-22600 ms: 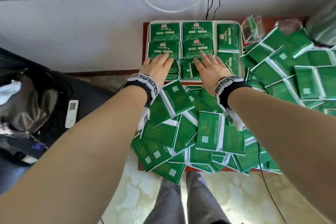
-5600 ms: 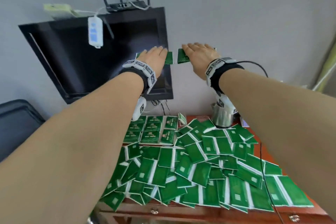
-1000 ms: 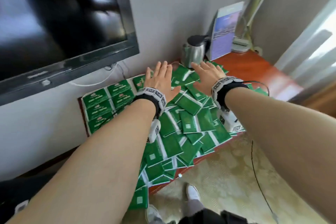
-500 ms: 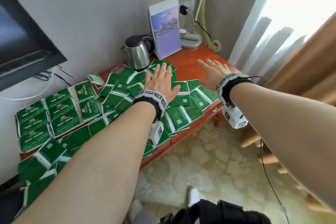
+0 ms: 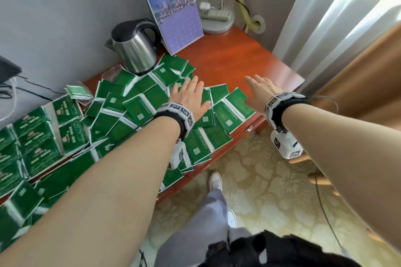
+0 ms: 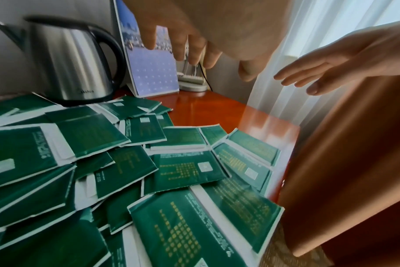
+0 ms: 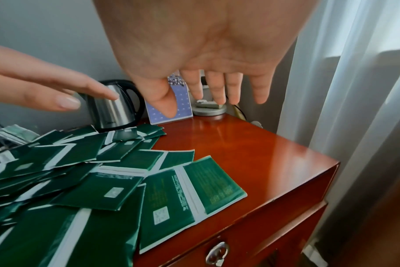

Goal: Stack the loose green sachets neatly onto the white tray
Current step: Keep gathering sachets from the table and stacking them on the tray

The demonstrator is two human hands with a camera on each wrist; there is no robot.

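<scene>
Several loose green sachets (image 5: 138, 106) lie in an overlapping heap across the red-brown table (image 5: 249, 65). More sachets lie in rows on the white tray (image 5: 55, 131) at the far left. My left hand (image 5: 188, 95) hovers flat and empty above the right part of the heap, fingers straight. My right hand (image 5: 260, 91) is also flat and empty, just past the heap's right edge, above bare wood. In the right wrist view the right hand (image 7: 206, 54) is well clear of the tabletop and of the rightmost sachet (image 7: 189, 195).
A steel kettle (image 5: 135, 47) stands behind the heap at the wall, with a purple card (image 5: 173, 13) and a lamp base (image 5: 217, 19) to its right. A clear packet (image 5: 79, 92) lies near the tray. Bare wood reaches the table's right corner by the curtain (image 5: 325, 17).
Over the last second both hands travelled right along the table, from near the tray's side of the heap to its right end. Both stayed flat and empty; the right hand left the heap.
</scene>
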